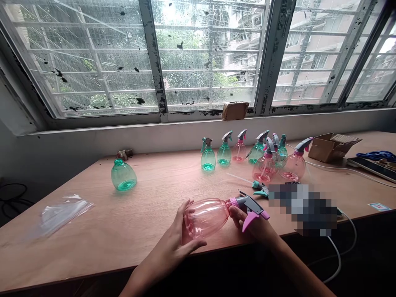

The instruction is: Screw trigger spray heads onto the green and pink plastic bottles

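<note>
A pink see-through spray bottle (206,216) lies on its side between my hands, above the table's front edge. My left hand (182,235) is wrapped round its base. My right hand (247,220) grips the neck end, beneath the grey spray head (251,205) with its pink trigger; some of its fingers are hidden. Just beyond lies a loose green-and-grey spray head (260,188), its thin tube pointing left. At the left stands a green bottle (123,176) without a spray head.
Several green and pink spray bottles (224,154) stand along the back. A cardboard box (332,147), blue-handled scissors (377,155) and a white cable (349,168) are at the right. A clear plastic bag (66,214) lies at the left. A blurred patch hides something at the right front.
</note>
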Demonstrator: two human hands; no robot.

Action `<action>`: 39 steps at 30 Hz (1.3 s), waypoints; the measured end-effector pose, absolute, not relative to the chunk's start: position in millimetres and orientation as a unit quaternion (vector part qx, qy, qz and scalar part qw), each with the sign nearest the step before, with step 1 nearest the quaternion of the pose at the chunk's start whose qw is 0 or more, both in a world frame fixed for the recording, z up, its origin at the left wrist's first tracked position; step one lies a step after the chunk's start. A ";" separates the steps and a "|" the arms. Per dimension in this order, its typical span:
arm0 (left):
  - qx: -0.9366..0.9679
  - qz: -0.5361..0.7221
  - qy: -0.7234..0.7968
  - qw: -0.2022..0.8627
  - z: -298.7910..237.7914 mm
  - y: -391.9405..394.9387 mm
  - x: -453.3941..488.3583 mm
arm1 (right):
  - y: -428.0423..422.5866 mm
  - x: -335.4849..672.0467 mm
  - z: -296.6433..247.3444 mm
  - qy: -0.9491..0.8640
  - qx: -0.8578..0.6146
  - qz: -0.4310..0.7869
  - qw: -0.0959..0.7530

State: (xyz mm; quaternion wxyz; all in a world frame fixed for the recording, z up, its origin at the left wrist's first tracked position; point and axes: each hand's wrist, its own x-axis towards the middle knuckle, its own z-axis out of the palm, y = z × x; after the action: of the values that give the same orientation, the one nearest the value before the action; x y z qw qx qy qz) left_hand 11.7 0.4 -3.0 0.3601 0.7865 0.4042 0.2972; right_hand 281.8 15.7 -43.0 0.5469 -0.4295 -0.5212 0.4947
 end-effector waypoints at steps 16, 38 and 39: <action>0.765 0.284 0.420 0.396 4.0 -2.5 8.7 | 12.6 280.9 -38.6 -0.521 -0.439 0.490 0.544; 0.787 0.283 0.401 0.375 -4.4 0.8 8.7 | 12.2 281.1 -37.2 -0.555 -0.469 0.444 0.524; 0.791 0.282 0.398 0.369 -4.6 0.8 9.2 | 11.9 281.1 -36.8 -0.552 -0.469 0.447 0.524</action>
State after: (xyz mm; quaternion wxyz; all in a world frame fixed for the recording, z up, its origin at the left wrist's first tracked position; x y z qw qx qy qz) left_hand 9.2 0.8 -4.6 0.3694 0.7909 0.3981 0.2820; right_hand 281.1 11.9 -36.8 0.5244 -0.4689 -0.5522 0.4474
